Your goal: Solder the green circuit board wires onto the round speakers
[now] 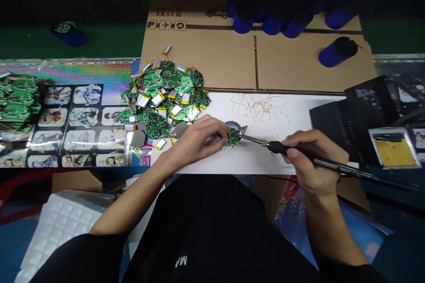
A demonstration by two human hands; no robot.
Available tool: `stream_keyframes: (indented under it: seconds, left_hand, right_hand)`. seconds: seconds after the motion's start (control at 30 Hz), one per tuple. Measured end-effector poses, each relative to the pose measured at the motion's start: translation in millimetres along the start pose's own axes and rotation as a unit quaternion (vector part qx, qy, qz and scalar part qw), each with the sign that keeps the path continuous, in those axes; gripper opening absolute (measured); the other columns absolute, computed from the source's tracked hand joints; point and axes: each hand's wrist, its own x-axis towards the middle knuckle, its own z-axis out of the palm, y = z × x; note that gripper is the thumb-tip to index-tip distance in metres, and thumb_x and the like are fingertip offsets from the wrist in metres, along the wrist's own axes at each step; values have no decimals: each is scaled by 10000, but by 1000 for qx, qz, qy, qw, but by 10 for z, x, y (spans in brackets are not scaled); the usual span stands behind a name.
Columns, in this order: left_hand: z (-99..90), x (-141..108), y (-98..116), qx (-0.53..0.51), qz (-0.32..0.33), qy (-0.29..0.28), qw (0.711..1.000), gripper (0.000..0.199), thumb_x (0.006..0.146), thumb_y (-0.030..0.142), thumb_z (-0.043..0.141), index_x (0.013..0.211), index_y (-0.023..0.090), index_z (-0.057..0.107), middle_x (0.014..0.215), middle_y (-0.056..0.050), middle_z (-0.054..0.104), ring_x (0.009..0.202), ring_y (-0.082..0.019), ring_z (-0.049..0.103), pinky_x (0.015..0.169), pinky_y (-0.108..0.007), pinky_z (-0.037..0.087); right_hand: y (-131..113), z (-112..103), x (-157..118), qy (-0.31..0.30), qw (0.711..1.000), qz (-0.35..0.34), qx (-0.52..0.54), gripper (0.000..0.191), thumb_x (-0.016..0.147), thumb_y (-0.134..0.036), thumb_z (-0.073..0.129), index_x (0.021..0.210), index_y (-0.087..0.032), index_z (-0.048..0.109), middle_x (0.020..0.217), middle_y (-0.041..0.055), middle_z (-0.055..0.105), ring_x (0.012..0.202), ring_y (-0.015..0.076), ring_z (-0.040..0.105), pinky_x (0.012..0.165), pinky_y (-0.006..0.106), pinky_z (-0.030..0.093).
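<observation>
My right hand (315, 159) is closed round the dark handle of a soldering iron (282, 147). The iron's metal tip reaches left to the edge of a small green circuit board (233, 137). My left hand (202, 139) pinches the left side of that board with its fingertips. Behind the board is a round metal-rimmed part (236, 125), partly covered by it. Just beyond my left hand lies a heap of green circuit boards (152, 82) with silver batteries and thin red wires. Whether the iron's tip touches a solder point is too small to tell.
Cardboard (212, 62) spans the back, with several blue cylinders (338, 51) on it. Wire scraps (262, 105) lie behind the board. At right are a black device (348, 115) and a tray of yellow material (395, 149). More boards (20, 101) are stacked far left.
</observation>
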Motion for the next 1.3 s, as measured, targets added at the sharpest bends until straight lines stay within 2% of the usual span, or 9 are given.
stream_keyframes:
  seconds: [0.13, 0.3, 0.77, 1.3]
  left_hand:
    - [-11, 5, 1, -5, 1, 0, 1000, 70, 1013, 132, 638, 989, 188, 673, 1099, -62, 768, 1046, -199, 694, 982, -351, 515]
    - [-20, 6, 1, -12, 2, -1, 1000, 68, 1021, 138, 642, 995, 188, 680, 1118, -70, 771, 1072, -201, 699, 1003, -357, 518]
    - [22, -16, -37, -16, 15, 11, 1000, 57, 1027, 147, 647, 1000, 189, 676, 1109, -70, 765, 1067, -198, 702, 993, -348, 518]
    - [30, -18, -32, -18, 13, 15, 1000, 65, 1022, 142, 648, 995, 195, 673, 1108, -65, 764, 1074, -197, 701, 997, -351, 520]
  right_hand:
    - [-14, 38, 8, -52, 998, -21, 5, 46, 885, -276, 800, 922, -250, 795, 766, 11, 737, 635, 163, 673, 511, 268, 502]
    - [-13, 78, 7, -74, 997, -21, 15, 43, 891, -274, 779, 928, -252, 783, 756, 14, 722, 636, 166, 656, 503, 273, 474]
    - [-6, 116, 17, -87, 996, -12, 26, 34, 901, -278, 785, 913, -246, 779, 768, 27, 745, 650, 174, 681, 532, 289, 501]
    - [-61, 127, 59, -61, 998, 5, -16, 15, 847, -241, 789, 834, -242, 782, 706, 1, 759, 551, 144, 663, 485, 248, 494]
